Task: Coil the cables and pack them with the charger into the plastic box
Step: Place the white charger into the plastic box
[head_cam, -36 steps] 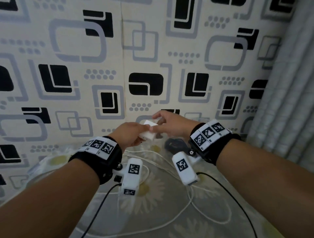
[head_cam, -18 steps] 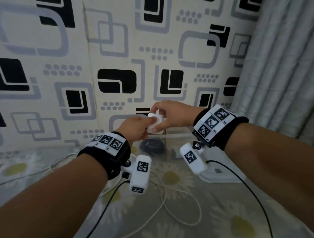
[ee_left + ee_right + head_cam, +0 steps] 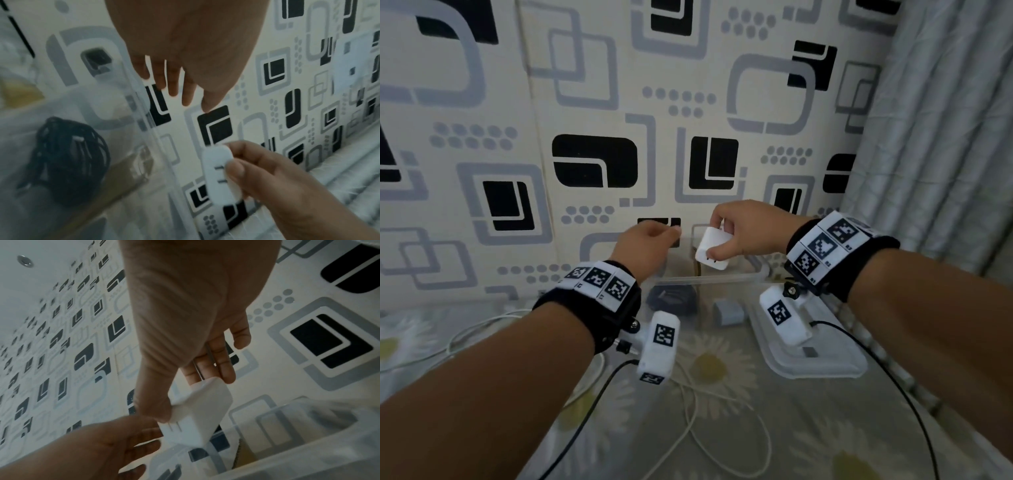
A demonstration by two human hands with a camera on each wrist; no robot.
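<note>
My right hand (image 3: 724,236) pinches the white charger (image 3: 713,251) between thumb and fingers and holds it above the far side of the clear plastic box (image 3: 709,279). In the right wrist view the charger (image 3: 197,415) hangs prong face down over the box rim (image 3: 304,423). My left hand (image 3: 664,236) hovers just left of the charger, fingers relaxed, holding nothing. A coiled black cable (image 3: 671,301) lies inside the box, also seen as the coiled black cable (image 3: 69,162). A loose white cable (image 3: 688,425) trails over the flowered sheet near me.
A small grey block (image 3: 727,313) lies in the box beside the coil. The clear lid (image 3: 822,361) lies flat to the box's right. The patterned wall (image 3: 592,164) stands close behind the box and a curtain (image 3: 945,137) hangs at the right. Black wrist-camera leads cross the sheet.
Both hands held the charger together before. Now my left hand has let go and drawn slightly left, and my right hand alone holds the charger over the box.
</note>
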